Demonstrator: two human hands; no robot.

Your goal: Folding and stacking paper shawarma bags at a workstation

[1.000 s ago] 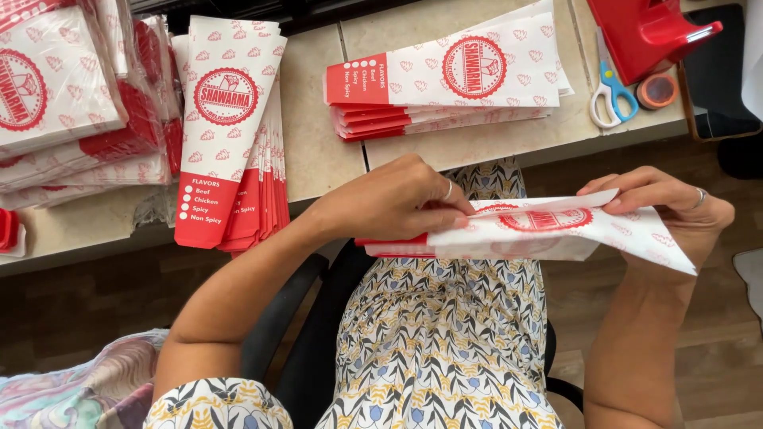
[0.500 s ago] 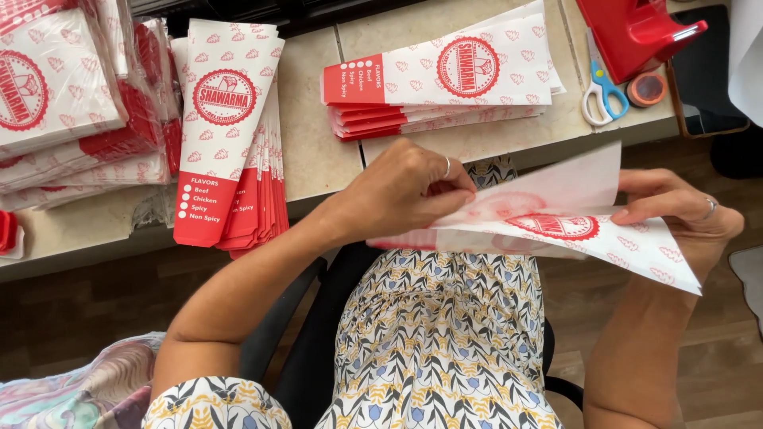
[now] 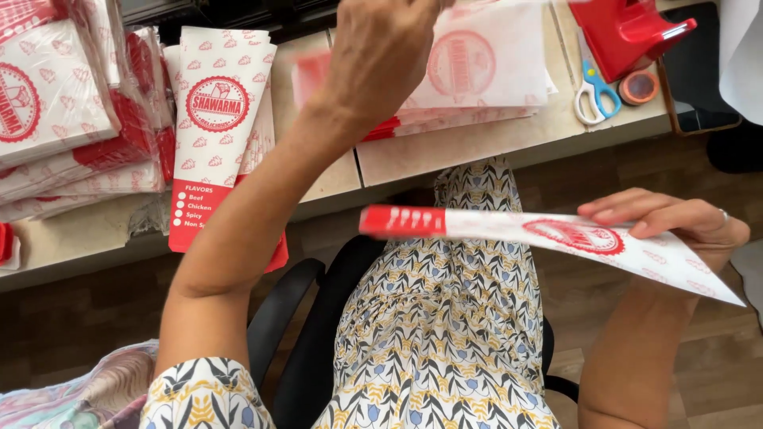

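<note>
My left hand [image 3: 380, 49] is raised over the counter, its fingers cut off by the top edge. It seems closed on a blurred white and red paper wrapper [image 3: 485, 59], which hovers over the flat stack of wrappers [image 3: 469, 119] at the back. My right hand [image 3: 666, 219] pinches a long folded red and white paper sleeve [image 3: 556, 235], which lies level above my lap. The sleeve's red end points left and its white corner runs out past my wrist to the right.
Another stack of printed sleeves [image 3: 218, 119] lies on the beige counter [image 3: 445, 155], with plastic-wrapped bundles [image 3: 48, 103] at the left. Blue-handled scissors [image 3: 592, 91], a tape roll [image 3: 638, 86] and a red tape dispenser [image 3: 628, 32] sit at the right. A black chair arm [image 3: 290, 318] is below.
My left hand has left the sleeve in my lap and swung up to the stack on the counter with a sheet. The right hand now holds the sleeve alone, flattened and level.
</note>
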